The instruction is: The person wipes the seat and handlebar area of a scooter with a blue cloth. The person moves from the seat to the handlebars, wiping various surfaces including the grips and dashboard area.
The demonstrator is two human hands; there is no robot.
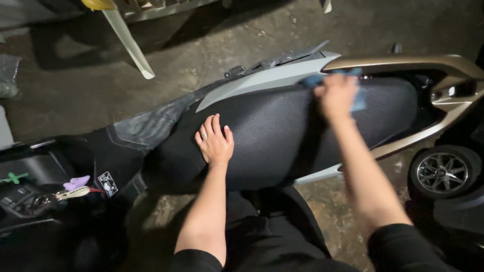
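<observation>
A scooter lies across the view with a black textured seat (pixel 272 131). My left hand (pixel 215 141) rests flat on the front part of the seat, fingers spread, holding nothing. My right hand (pixel 337 95) is blurred and presses a blue cloth (pixel 359 98) against the rear part of the seat, next to the grey side panel (pixel 262 80). The tan grab rail (pixel 403 63) curves around the seat's back end.
The scooter's dashboard and key with a purple and a green tag (pixel 75 184) sit at lower left. A wheel (pixel 443 171) of another vehicle stands at right. A pale plastic chair leg (pixel 128 43) rises on the rough concrete floor behind.
</observation>
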